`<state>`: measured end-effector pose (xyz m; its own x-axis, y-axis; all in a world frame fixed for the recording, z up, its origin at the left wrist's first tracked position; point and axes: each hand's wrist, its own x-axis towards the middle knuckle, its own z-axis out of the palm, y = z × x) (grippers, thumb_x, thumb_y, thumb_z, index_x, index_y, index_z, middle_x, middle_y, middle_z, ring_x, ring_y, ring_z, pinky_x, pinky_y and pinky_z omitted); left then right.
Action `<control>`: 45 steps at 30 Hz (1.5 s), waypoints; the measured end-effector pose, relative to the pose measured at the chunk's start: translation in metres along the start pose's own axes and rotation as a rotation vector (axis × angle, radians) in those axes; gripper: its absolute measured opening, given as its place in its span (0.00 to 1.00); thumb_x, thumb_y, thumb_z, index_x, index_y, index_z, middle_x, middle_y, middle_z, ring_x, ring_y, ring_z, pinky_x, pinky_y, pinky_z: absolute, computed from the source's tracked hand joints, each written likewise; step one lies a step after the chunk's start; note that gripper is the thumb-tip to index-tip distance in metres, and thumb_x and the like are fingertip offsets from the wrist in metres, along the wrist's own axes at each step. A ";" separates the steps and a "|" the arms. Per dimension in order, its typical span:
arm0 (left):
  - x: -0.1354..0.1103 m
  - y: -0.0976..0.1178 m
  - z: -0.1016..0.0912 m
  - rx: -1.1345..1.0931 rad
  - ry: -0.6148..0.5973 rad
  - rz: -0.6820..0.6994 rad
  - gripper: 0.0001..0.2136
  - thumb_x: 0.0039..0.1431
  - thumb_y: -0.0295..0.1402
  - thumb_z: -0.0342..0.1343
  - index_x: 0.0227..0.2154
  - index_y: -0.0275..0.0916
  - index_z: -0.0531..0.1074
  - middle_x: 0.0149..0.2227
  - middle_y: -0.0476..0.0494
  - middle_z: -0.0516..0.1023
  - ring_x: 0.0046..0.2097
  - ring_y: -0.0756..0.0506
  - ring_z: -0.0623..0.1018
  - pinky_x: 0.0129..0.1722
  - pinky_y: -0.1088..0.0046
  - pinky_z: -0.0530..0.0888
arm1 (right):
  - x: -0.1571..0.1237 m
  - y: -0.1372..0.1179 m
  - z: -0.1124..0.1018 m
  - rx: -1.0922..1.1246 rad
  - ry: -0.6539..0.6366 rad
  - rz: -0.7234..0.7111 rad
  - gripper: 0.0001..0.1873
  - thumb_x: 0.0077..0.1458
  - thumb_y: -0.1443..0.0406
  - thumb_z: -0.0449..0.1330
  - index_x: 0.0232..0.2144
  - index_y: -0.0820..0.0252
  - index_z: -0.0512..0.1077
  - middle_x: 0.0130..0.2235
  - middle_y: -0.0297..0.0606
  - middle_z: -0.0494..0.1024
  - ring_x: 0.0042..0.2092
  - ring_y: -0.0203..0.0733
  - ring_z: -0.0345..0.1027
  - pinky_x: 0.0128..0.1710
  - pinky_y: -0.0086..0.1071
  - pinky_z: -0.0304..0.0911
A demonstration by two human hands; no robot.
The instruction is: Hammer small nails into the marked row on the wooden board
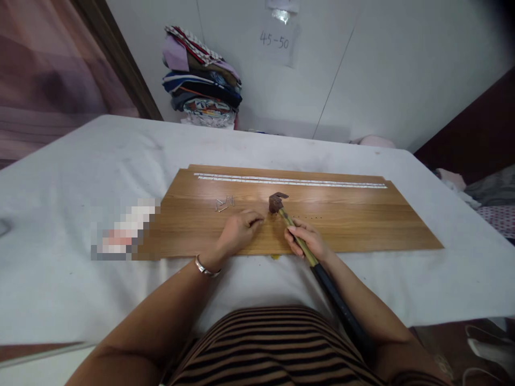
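My right hand (308, 239) is wrapped round the wooden part of a claw hammer (286, 217), whose black lower grip runs back along my forearm. The rusty hammer head is just above the wooden board (362, 214) or resting on it; I cannot tell which. My left hand (240, 231) is low over the board, left of the head, with thumb and fingers pinched together. What is between those fingertips, if anything, is too small to make out. Several loose nails (225, 203) lie beyond my left hand. Small dark dots run in a row to the right of the hammer head.
Two white measuring strips (289, 181) lie along the board's far side. A white cloth (132, 155) covers the table beneath. Folded clothes (203, 78) are stacked against the wall, and a paper (276, 40) reading "45-50" hangs there. A blurred-out patch (124, 236) covers the board's left end.
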<state>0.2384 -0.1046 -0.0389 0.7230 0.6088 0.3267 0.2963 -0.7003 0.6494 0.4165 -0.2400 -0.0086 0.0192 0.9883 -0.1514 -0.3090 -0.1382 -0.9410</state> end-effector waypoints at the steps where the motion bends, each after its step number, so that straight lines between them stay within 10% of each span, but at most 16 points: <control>1: 0.000 0.000 0.000 -0.002 -0.002 0.000 0.08 0.61 0.31 0.52 0.34 0.40 0.77 0.35 0.47 0.80 0.37 0.48 0.78 0.39 0.72 0.73 | 0.000 0.000 0.000 0.001 -0.001 0.001 0.13 0.54 0.57 0.59 0.30 0.60 0.64 0.22 0.25 0.68 0.12 0.25 0.53 0.11 0.23 0.47; 45: 0.000 0.003 -0.001 -0.049 -0.005 -0.002 0.08 0.60 0.30 0.51 0.33 0.39 0.76 0.34 0.46 0.81 0.37 0.47 0.78 0.39 0.71 0.74 | -0.001 -0.002 0.002 0.013 0.004 0.005 0.12 0.52 0.57 0.60 0.30 0.60 0.65 0.22 0.26 0.69 0.13 0.24 0.54 0.10 0.22 0.47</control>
<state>0.2385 -0.1062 -0.0358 0.7258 0.6080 0.3218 0.2667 -0.6799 0.6831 0.4154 -0.2401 -0.0060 0.0214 0.9873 -0.1575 -0.3214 -0.1424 -0.9362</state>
